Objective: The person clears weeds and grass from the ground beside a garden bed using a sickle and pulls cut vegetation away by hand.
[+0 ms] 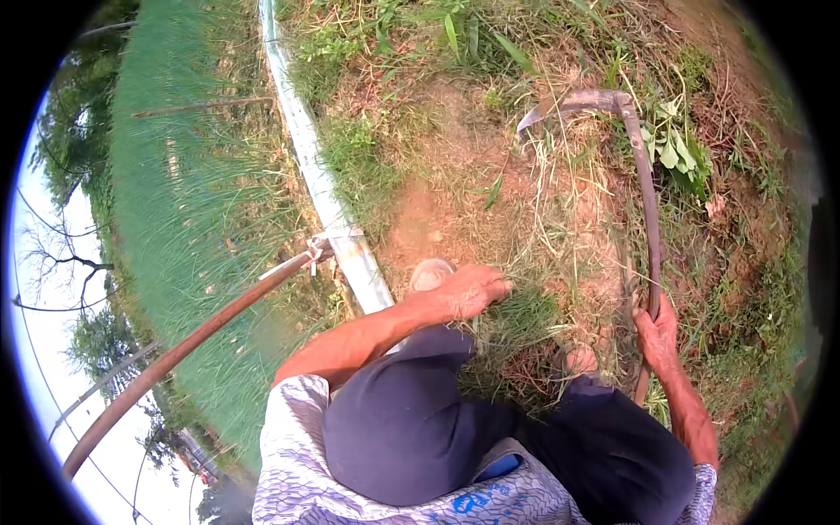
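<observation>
My right hand is wrapped round the long wooden handle of a hooked tool. The handle runs up and away from me, and its head bends left to a curved metal blade lying over dry grass. Lower and to the left, my left hand reaches over my bent knee, fingers curled together, beside a green tuft of grass. Whatever those fingers hold, if anything, is hidden. Between my feet lie loose grass and stems.
A pale metal pole runs along the left, tied near its lower end to a brown rusty pole. Beyond it stand dense rows of thin green plants. Bare soil and weeds lie ahead, with a leafy plant right of the tool.
</observation>
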Demonstrator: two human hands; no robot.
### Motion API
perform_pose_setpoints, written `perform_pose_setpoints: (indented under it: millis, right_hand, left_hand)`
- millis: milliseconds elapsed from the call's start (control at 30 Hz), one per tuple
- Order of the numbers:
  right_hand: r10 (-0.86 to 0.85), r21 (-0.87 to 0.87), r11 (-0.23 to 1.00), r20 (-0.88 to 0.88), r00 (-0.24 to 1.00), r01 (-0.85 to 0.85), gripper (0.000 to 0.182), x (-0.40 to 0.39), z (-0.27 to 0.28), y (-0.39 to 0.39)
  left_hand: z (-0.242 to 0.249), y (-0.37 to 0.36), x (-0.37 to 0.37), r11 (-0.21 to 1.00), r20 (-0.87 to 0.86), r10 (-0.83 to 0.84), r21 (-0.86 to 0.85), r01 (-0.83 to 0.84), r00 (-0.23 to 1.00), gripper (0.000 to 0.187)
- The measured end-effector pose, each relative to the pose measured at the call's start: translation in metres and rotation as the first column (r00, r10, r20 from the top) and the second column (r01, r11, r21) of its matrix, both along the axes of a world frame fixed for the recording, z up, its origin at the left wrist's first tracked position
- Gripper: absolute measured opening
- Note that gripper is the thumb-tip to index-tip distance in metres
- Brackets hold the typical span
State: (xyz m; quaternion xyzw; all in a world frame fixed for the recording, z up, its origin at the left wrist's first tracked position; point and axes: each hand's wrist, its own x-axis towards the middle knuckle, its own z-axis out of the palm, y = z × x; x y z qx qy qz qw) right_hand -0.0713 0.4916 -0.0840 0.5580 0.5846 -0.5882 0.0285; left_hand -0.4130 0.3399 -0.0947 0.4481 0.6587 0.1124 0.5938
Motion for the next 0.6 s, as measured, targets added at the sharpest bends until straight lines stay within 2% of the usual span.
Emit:
perform_pose_setpoints:
  millis: [67, 100, 133, 167, 200, 233, 267, 300, 367, 400, 467, 500, 567, 600]
  right_hand:
    - [0.022, 0.000, 1.000, 0.014, 1.000, -0.022, 0.020, -0.006, 0.012, 0.005]
    - [0.054, 0.005, 0.999, 0.035, 0.998, -0.054, 0.020, -0.009, 0.019, 0.010]
    - [0.135, 0.056, 0.989, 0.073, 0.988, -0.139, 0.022, -0.010, 0.021, 0.016]
    - [0.142, 0.063, 0.987, 0.077, 0.987, -0.147, 0.022, -0.019, 0.027, 0.023]
    - [0.198, 0.102, 0.973, 0.104, 0.975, -0.209, 0.026, -0.030, 0.034, 0.030]
    - [0.251, 0.136, 0.954, 0.132, 0.959, -0.268, 0.029, -0.042, 0.039, 0.035]
    - [0.312, 0.210, 0.921, 0.111, 0.944, -0.329, 0.035, -0.055, 0.041, 0.040]
    - [0.311, 0.208, 0.921, 0.116, 0.943, -0.329, 0.035, -0.072, 0.045, 0.044]
    - [0.372, 0.142, 0.911, 0.120, 0.920, -0.387, 0.036, -0.114, 0.048, 0.053]
    - [0.390, 0.172, 0.902, 0.071, 0.918, -0.396, 0.035, -0.133, 0.039, 0.053]
    - [0.440, 0.234, 0.873, -0.006, 0.898, -0.427, 0.031, -0.178, 0.018, 0.049]
    - [0.471, 0.266, 0.854, -0.031, 0.882, -0.447, 0.029, -0.202, 0.013, 0.045]
    - [0.560, 0.273, 0.795, 0.015, 0.829, -0.542, 0.026, -0.244, 0.002, 0.033]
    - [0.582, 0.204, 0.787, 0.068, 0.811, -0.582, 0.026, -0.262, 0.000, 0.026]
  left_hand:
    - [0.005, -0.009, -0.014, 0.990, -0.318, -0.141, -0.053, 0.131, 0.938, 0.038]
    - [0.001, -0.005, -0.032, 0.989, -0.474, -0.142, -0.033, 0.144, 0.869, 0.036]
    - [-0.004, 0.006, -0.054, 0.985, -0.604, -0.060, 0.092, 0.145, 0.795, 0.036]
    - [-0.009, 0.016, -0.077, 0.966, -0.714, 0.044, 0.208, 0.152, 0.698, 0.038]
    - [-0.009, 0.027, -0.098, 0.895, -0.759, 0.232, 0.412, 0.172, 0.608, 0.041]
    - [-0.007, 0.037, -0.117, 0.852, -0.856, 0.255, 0.419, 0.314, 0.449, 0.056]
    - [-0.012, 0.038, -0.136, 0.829, -0.905, 0.295, 0.402, 0.388, 0.307, 0.067]
    - [-0.013, 0.040, -0.153, 0.882, -0.945, 0.262, 0.317, 0.349, 0.195, 0.074]
    - [-0.019, 0.034, -0.183, 0.948, -0.952, 0.251, 0.278, 0.154, 0.173, 0.066]
    - [-0.027, 0.027, -0.194, 0.949, -0.953, 0.246, 0.274, 0.157, 0.178, 0.066]
    - [-0.039, 0.012, -0.216, 0.961, -0.901, 0.226, 0.144, -0.235, 0.371, 0.043]
    - [-0.038, 0.008, -0.224, 0.961, -0.902, 0.224, 0.141, -0.238, 0.370, 0.043]
    - [-0.040, -0.001, -0.229, 0.982, -0.852, 0.160, 0.087, -0.166, 0.499, 0.020]
    - [-0.044, -0.003, -0.232, 0.970, -0.839, 0.241, 0.202, -0.131, 0.488, 0.016]
